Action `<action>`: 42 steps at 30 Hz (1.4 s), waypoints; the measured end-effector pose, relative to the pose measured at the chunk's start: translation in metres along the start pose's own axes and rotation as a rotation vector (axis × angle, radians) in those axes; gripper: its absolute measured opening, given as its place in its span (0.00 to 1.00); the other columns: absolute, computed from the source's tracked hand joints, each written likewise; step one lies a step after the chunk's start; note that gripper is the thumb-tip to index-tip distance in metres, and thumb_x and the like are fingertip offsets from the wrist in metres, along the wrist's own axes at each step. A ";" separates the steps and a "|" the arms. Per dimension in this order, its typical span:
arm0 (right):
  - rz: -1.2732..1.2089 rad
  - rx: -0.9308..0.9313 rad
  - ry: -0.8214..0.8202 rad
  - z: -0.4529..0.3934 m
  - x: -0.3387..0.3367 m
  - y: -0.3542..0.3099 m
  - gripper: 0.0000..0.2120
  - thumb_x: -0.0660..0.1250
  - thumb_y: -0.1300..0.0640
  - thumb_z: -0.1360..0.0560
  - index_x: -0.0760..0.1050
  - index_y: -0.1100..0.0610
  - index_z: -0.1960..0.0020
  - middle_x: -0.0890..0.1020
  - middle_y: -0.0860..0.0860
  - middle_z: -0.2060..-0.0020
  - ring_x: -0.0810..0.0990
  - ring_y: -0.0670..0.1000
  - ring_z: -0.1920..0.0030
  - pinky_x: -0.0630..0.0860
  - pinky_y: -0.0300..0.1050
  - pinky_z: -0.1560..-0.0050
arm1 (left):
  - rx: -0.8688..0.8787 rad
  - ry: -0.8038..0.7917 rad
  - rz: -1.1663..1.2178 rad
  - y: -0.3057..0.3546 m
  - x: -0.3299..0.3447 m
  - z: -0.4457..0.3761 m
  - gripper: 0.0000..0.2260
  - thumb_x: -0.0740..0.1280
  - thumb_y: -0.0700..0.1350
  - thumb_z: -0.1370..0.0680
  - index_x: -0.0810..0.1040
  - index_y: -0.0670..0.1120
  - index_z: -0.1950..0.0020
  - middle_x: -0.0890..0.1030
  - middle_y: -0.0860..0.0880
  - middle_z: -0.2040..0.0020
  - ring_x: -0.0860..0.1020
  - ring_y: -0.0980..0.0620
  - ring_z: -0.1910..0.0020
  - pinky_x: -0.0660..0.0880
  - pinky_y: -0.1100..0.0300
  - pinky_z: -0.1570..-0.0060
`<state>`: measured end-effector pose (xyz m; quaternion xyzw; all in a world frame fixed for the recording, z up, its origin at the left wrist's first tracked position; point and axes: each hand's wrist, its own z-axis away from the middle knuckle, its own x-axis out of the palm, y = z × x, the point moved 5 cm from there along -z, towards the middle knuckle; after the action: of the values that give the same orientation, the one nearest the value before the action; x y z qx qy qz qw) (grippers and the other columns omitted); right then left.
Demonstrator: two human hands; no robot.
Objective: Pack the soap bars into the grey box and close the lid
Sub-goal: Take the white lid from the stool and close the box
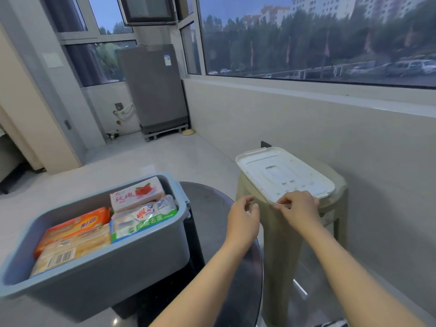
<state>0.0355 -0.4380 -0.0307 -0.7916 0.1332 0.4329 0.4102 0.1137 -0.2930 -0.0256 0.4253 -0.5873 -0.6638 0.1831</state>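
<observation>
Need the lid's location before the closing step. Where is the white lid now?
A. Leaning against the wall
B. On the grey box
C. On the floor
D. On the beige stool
D: the white lid lies flat on the beige stool, with the right hand at its near edge.

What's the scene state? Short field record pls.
grey box: open, on dark round table
soap bars: packed inside box
lid: white, lying on beige stool, near edge overhanging
right hand: fingers on lid's near edge
left hand: open, beside lid, not touching
lid on box: not yet
</observation>
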 end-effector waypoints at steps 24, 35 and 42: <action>-1.247 -0.061 0.278 0.060 -0.107 -0.163 0.07 0.61 0.55 0.22 0.73 0.49 0.59 0.77 0.46 0.63 0.74 0.44 0.62 0.72 0.36 0.58 | 0.314 0.341 0.269 0.102 -0.185 0.010 0.22 0.59 0.44 0.20 0.59 0.48 0.26 0.68 0.46 0.29 0.70 0.50 0.34 0.69 0.53 0.35; -1.610 -0.011 -0.262 0.058 -0.077 -0.253 0.13 0.59 0.55 0.21 0.76 0.57 0.61 0.81 0.46 0.75 0.79 0.43 0.73 0.74 0.35 0.73 | 0.316 0.759 -0.217 0.065 -0.356 0.061 0.26 0.59 0.45 0.20 0.54 0.46 0.23 0.58 0.44 0.23 0.56 0.47 0.24 0.53 0.51 0.27; -1.611 0.201 -0.503 0.046 -0.040 -0.273 0.12 0.64 0.56 0.23 0.77 0.60 0.62 0.81 0.49 0.78 0.81 0.45 0.75 0.77 0.38 0.76 | 0.140 0.731 -0.171 0.017 -0.414 0.091 0.10 0.62 0.48 0.21 0.76 0.58 0.43 0.81 0.50 0.51 0.78 0.46 0.49 0.74 0.55 0.55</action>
<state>0.1398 -0.2375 0.1339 -0.4847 -0.5284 0.1576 0.6790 0.2748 0.0670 0.1304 0.6931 -0.4894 -0.4395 0.2948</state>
